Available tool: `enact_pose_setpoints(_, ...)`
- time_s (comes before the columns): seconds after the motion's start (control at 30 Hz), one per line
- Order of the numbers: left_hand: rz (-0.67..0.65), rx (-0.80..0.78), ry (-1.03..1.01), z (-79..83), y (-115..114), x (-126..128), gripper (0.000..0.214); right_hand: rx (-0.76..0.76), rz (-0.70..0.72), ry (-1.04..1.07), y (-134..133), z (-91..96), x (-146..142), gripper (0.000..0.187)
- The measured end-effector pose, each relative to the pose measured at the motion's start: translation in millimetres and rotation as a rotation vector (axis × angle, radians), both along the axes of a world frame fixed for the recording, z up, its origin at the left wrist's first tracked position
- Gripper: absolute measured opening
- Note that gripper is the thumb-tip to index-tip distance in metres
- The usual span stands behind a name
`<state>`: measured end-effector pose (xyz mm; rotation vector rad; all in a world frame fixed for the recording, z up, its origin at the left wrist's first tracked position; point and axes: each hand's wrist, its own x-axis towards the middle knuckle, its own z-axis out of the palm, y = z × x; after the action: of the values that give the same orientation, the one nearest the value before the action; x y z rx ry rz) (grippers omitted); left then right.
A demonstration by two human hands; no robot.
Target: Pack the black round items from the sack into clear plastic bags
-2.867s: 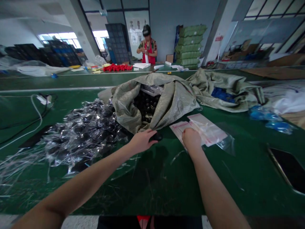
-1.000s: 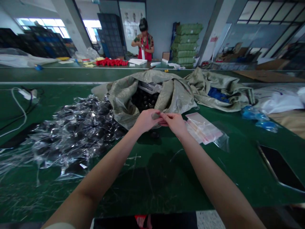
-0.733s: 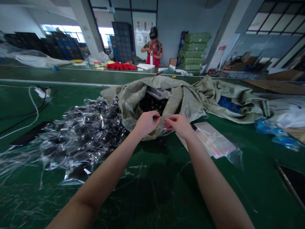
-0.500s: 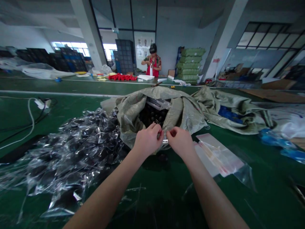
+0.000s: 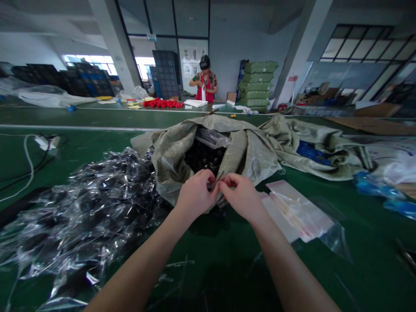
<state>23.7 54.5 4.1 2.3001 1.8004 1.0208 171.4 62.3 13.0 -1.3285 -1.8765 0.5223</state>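
My left hand [image 5: 199,190] and my right hand [image 5: 240,193] meet at the front of an open woven sack [image 5: 175,151]. Both are closed, fingertips pinching what looks like the top of a clear plastic bag [image 5: 222,202], mostly hidden by the fingers. Something small and dark hangs just below them. Inside the sack lie many rounded black pieces [image 5: 204,158] and some folded clear plastic. To the left spreads a heap of black items in clear bags [image 5: 113,195]. Flat clear bags [image 5: 292,212] lie right of my right hand.
A second woven sack [image 5: 341,160] with blue pieces [image 5: 312,151] lies at the right, near blue plastic [image 5: 380,190]. A power strip with cables [image 5: 47,142] is at the left. Across the table, a person [image 5: 205,82] stands behind red items [image 5: 162,103].
My hands have come closer together, and the fingertips now nearly touch. The view has shifted slightly. The person across the table keeps working with both hands.
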Motion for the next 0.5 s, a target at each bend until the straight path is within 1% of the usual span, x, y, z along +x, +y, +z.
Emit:
enact_pose_setpoints(0.03,0.026,-0.015,0.019,-0.8,1,-1,0.011,-0.008,-0.025,-0.057,1,-1.0,0,0.023)
enact_pose_setpoints(0.1,0.156,-0.008,0.068,-1.5,2,-1,0.016,0.005,-0.118,-0.164,0,-2.3,0,0.025)
enact_pose_setpoints(0.17,0.27,0.008,0.098,-0.7,1,-1,0.016,-0.016,-0.155,-0.173,-1,-2.4,-1,0.026)
enact_pose_setpoints(0.2,0.282,0.001,0.096,0.4,0,0,0.016,-0.035,-0.142,-0.134,-2,-2.1,-3,0.025)
enact_pose_setpoints(0.27,0.234,-0.039,0.055,3.8,-2,1,0.017,-0.06,-0.119,-0.042,-4,-1.0,-5,0.024)
enact_pose_setpoints(0.37,0.156,-0.074,-0.032,11.2,-7,2,0.017,-0.044,-0.16,0.008,-5,2.0,-6,0.023)
enact_pose_setpoints(0.5,0.149,-0.087,-0.065,21.8,-15,1,0.018,-0.046,-0.187,0.014,-8,8.3,-2,0.023)
